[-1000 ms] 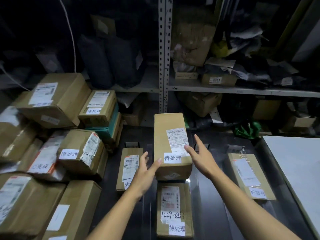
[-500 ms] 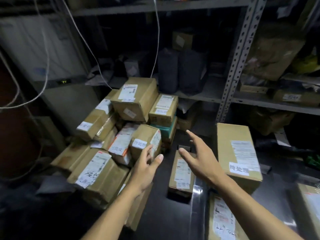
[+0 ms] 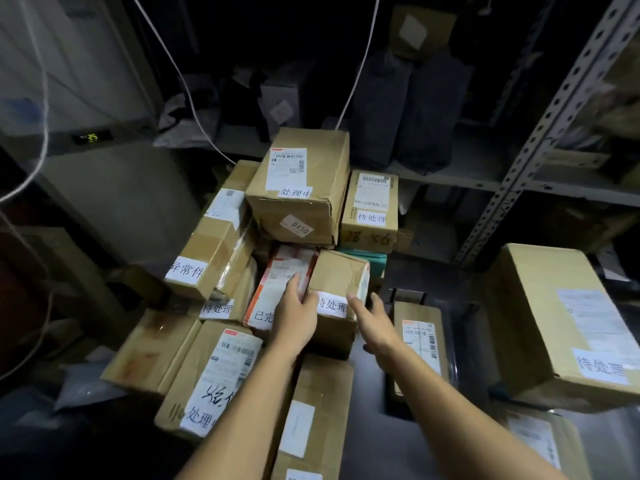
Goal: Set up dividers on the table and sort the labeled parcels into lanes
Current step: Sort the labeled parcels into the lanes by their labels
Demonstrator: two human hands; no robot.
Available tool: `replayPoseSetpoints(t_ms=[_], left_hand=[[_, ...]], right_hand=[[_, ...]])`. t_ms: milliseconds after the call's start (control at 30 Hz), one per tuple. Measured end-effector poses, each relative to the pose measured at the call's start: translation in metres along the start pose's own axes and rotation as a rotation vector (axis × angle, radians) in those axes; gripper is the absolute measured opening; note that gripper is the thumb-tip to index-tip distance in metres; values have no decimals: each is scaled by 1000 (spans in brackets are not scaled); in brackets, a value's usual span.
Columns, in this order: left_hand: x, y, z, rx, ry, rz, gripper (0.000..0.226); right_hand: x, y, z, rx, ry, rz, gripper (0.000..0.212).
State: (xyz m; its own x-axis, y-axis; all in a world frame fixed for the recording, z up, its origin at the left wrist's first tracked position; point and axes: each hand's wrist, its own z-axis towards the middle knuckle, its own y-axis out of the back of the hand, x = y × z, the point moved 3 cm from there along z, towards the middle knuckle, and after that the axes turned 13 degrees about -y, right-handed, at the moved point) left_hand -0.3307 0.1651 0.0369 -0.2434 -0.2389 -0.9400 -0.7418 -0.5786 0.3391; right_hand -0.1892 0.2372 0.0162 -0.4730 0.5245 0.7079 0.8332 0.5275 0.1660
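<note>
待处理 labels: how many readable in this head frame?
4: one each on the front-centre box, the small box at the pile's upper right, the low box at its left, and the large box far right. More may be hidden.

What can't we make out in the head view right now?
- Red-edged parcel: its white sticker is half covered by the left hand; only the first characters show.
- Small brown box: start of its sticker sits under the left thumb; whether the right hand touches it is unclear.
- Large box at right: label print blurred, unreadable.
- Bottom-centre parcel: lower part cut by frame edge.
- Upper shelves: too dark.
</note>
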Motion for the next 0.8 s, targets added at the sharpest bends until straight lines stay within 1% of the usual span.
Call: replayPoseSetpoints(t_ms=[67,167,300,333,433,533,667,733,800], left_hand=[[7,-5,3,49,-6,72,51],[9,-7,1,58,-25,142,48],[8,-6,-9,48,-50,105,45],[7,-7,-13,52,-60,88,44],[6,-9,-31,64,-94,51,44],[4,-17,-58,110,-112,6,48],[0,-37,-96,172,-132,-24,52],[-3,-52,-117,206,-149,-39,45],[-4,-71,-141,247,-139,-71,36]], right_hand=[[-2,-7,5,18,15,5,78],[-2,-8,8,-27,103,13,59],[-6,-5,-2,5,153,47,37],[-10,-3,-5,8,164,49,34],[-26,5,-19,7,186,68,38],[-48,18,-37,7,189,114,34],[-80,48,-66,-42,186,100,33],[-99,68,-81,-18,173,144,36],[-120,92,-99,-33,175,158,35]])
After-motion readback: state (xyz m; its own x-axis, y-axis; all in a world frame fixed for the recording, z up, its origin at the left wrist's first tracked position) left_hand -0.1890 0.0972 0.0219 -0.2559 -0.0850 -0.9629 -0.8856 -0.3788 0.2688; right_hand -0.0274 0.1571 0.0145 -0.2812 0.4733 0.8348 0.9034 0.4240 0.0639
